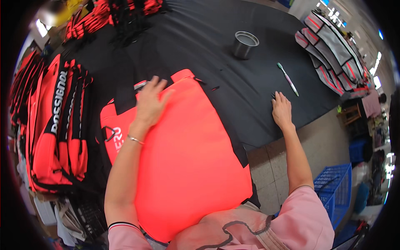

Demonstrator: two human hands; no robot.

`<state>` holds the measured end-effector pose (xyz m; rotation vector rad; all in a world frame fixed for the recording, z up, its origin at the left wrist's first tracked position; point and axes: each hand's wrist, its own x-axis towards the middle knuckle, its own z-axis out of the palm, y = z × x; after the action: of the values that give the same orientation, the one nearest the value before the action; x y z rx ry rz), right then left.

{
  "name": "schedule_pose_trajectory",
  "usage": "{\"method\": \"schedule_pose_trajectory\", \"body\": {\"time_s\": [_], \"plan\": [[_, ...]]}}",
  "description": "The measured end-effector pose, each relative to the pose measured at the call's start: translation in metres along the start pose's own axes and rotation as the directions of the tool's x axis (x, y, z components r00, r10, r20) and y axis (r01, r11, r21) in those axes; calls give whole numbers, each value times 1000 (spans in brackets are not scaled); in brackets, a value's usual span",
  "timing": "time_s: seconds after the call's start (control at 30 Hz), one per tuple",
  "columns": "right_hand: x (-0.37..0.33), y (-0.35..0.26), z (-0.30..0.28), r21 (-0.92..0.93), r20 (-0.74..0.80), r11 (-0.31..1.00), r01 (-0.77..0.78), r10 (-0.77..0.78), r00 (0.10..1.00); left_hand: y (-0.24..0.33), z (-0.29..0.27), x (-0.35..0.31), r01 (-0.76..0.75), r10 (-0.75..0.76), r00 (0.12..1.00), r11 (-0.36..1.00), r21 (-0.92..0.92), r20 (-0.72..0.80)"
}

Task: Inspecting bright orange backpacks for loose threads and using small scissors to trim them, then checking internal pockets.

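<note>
- Bag (187, 154), bright orange-red, lies across the near edge of the black table (200, 43), its lower end against the person's front.
- Left hand (151, 102) is open, fingers spread over the bag's upper part, close to its top edge.
- Right hand (282, 110) is just inside the table's near edge, right of the bag, its fingers bent down at a small dark thing (273, 95); that is partly hidden, so I cannot tell whether they grip it.
- Toothbrush (287, 79) lies just beyond that hand; a metal cup (243, 49) stands farther toward the far edge.
- Step in hand, I judge: getting hold of the small dark thing, with the bag steadied.
- Next move seems to call for a neat fingertip pinch, the left palm guarding against the bag slipping.
</note>
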<state>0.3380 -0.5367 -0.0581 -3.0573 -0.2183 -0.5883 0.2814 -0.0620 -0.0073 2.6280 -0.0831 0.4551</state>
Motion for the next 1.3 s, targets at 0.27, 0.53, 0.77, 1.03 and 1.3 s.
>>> {"method": "schedule_pose_trajectory", "body": {"time_s": [0.27,0.53,0.77,1.03,1.3], "plan": [[-12,-14,-29,309,31,934,-179,178,983,62,15,-54,6,-1,1000,975,223,-25],[22,-107,-77,554,-207,829,72,53,977,76,46,-88,-149,212,971,897,415,-109],[62,-268,-89,641,-72,727,247,-263,962,76,45,-92,-113,173,978,912,395,-120],[60,-256,-31,714,85,694,90,-214,973,59,39,-72,107,-140,932,988,-114,-335],[52,-255,-27,771,50,632,72,-173,984,62,37,-56,131,-119,989,983,128,-91]]}}
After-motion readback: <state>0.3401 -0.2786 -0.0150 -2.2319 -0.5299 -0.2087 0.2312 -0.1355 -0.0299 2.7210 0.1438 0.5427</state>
